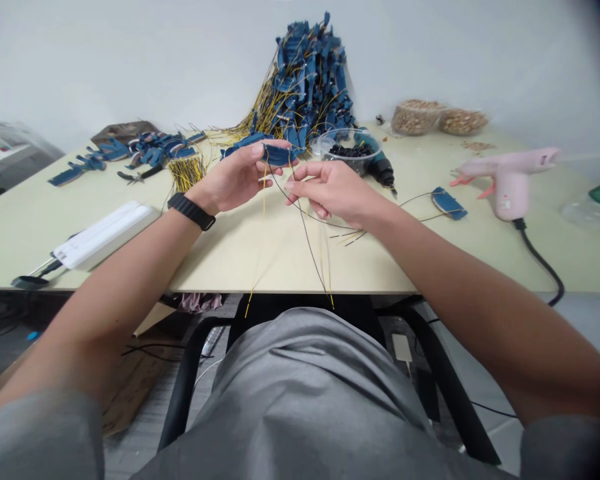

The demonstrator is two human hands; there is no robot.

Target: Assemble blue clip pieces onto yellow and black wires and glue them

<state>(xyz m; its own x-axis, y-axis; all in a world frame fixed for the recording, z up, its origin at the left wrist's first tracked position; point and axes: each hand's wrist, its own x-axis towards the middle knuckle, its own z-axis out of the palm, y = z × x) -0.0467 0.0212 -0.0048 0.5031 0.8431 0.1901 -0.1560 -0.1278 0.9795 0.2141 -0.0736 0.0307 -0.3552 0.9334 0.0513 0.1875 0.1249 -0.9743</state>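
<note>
Piece (279,155) in blue, with yellow wires (265,195)

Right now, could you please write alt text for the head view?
The left hand holds a small blue piece with yellow and black wires, the right hand close beside it. Behind rises a large pile of blue pieces; a pink glue gun lies to the right.

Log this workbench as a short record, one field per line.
Surface: pale yellow table
Left hand: holds a small blue piece with yellow and black wires hanging from it
Right hand: fingers at those wires, exact grip unclear
Back: tall heap of blue parts
Right side: pink glue gun, another blue piece
Left side: white box
</note>
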